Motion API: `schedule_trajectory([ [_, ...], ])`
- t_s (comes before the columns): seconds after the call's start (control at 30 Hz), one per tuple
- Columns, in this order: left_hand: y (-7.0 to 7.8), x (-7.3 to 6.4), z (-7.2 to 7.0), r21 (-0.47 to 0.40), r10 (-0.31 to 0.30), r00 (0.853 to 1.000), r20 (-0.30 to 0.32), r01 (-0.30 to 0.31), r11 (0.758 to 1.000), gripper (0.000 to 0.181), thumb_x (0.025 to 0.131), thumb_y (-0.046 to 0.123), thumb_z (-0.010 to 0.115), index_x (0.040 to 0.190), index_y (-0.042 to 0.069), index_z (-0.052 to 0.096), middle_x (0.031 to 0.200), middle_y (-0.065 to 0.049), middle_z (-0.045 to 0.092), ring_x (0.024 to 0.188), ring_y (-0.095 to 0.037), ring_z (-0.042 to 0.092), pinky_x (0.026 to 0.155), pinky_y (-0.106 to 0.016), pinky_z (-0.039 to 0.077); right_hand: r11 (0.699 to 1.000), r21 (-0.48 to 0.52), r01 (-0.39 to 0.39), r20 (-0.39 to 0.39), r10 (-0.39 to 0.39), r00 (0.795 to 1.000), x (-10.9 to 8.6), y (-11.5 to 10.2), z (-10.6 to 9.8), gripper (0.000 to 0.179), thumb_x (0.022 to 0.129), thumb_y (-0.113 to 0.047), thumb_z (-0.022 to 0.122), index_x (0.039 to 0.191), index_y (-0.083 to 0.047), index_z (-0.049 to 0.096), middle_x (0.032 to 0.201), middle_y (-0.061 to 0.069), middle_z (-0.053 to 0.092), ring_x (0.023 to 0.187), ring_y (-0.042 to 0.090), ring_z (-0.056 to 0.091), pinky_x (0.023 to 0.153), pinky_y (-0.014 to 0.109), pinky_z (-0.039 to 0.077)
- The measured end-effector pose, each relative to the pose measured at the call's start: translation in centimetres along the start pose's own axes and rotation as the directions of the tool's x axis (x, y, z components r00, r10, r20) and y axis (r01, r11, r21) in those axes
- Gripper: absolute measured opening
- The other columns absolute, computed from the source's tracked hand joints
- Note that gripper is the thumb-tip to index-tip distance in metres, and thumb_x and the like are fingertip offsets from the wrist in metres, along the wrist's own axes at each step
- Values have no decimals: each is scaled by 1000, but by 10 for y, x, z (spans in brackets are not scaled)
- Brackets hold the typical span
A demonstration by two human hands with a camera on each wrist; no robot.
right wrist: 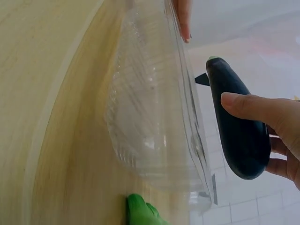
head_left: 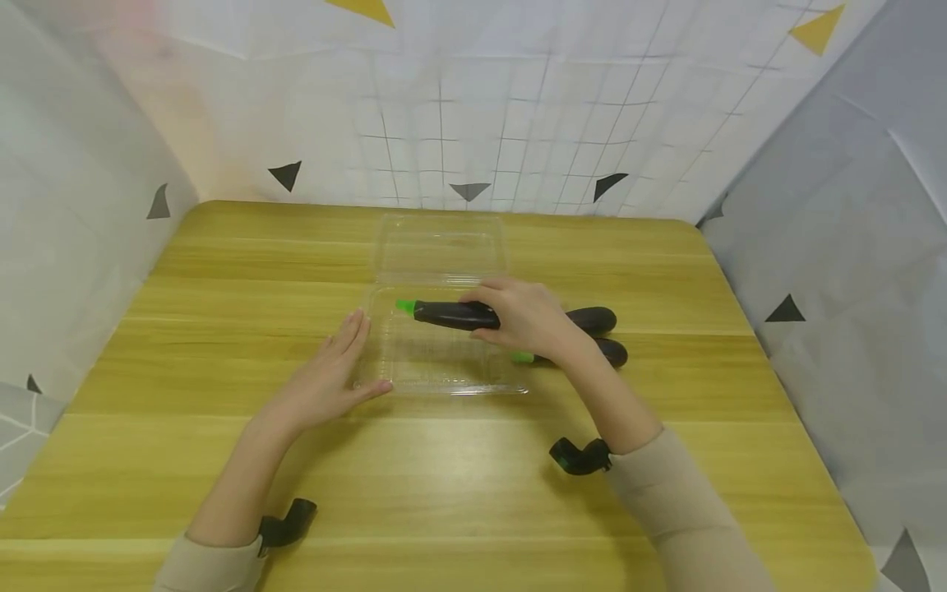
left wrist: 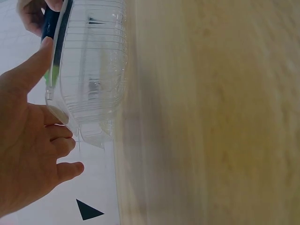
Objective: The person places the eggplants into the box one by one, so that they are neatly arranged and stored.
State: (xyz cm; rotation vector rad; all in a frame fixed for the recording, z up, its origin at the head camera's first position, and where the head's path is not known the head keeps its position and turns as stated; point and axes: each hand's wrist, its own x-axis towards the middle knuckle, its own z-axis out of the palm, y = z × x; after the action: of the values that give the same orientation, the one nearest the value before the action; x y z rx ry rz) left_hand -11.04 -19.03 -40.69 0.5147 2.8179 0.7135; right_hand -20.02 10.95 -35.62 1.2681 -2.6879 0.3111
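An eggplant (head_left: 455, 315), dark with a green stem end, is gripped by my right hand (head_left: 528, 321). It is held above a clear plastic clamshell box (head_left: 436, 390), its stem end pointing left. In the right wrist view the thumb presses on one side of the eggplant (right wrist: 239, 126), with fingers behind it. My left hand (head_left: 329, 378) rests against the box's left side, thumb at the front rim and fingers extended along the side. Two more eggplants, a farther one (head_left: 593, 319) and a nearer one (head_left: 614, 353), lie right of the box, partly hidden by my right hand and forearm.
The box's clear lid (head_left: 441, 247) is folded back on the wooden table (head_left: 444, 477). Patterned white sheeting (head_left: 473, 107) stands behind the table and at both sides. Black camera mounts, left (head_left: 288, 522) and right (head_left: 580, 456), jut from the sleeves.
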Motion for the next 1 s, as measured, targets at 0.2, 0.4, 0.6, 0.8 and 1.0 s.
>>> schedule_trajectory([
  [0.2,0,0,-1,2,-3,1000,10,3,1000,100,91,55,58,154,3,0,160,-12,-9,146,-27,-4,115,-54,9,1000,-16,4,40,-3,999,12,-2,8,47,79,-36,80,119,-17,67,106,1,66,86,17,64,62,32,53],
  [0.4,1,0,-1,12,0,1000,4,0,1000,99,91,55,58,153,3,1,160,-13,-7,146,-27,-3,115,-53,10,1000,-20,-13,95,15,995,22,-4,19,48,78,-34,81,120,-16,67,111,2,66,96,20,64,73,35,55],
  [0.6,2,1,0,22,9,1000,6,-9,1000,100,90,55,58,153,2,1,160,-15,-6,146,-27,-3,115,-53,10,999,16,-44,133,42,990,24,-2,27,49,78,-32,81,121,-15,66,117,4,65,106,23,62,83,38,53],
  [0.8,2,1,0,19,5,1000,5,-6,1000,100,91,54,59,153,2,1,160,-14,-7,146,-27,-3,115,-53,10,997,47,-60,146,52,988,25,4,33,51,78,-32,81,123,-14,65,121,4,64,110,25,60,87,39,52],
  [1.0,1,0,0,11,6,1000,3,-6,1000,100,91,54,58,153,2,1,160,-14,-7,146,-27,-4,115,-54,10,998,42,-45,153,38,988,27,8,43,51,78,-34,81,123,-13,65,121,5,64,111,25,60,91,38,50],
])
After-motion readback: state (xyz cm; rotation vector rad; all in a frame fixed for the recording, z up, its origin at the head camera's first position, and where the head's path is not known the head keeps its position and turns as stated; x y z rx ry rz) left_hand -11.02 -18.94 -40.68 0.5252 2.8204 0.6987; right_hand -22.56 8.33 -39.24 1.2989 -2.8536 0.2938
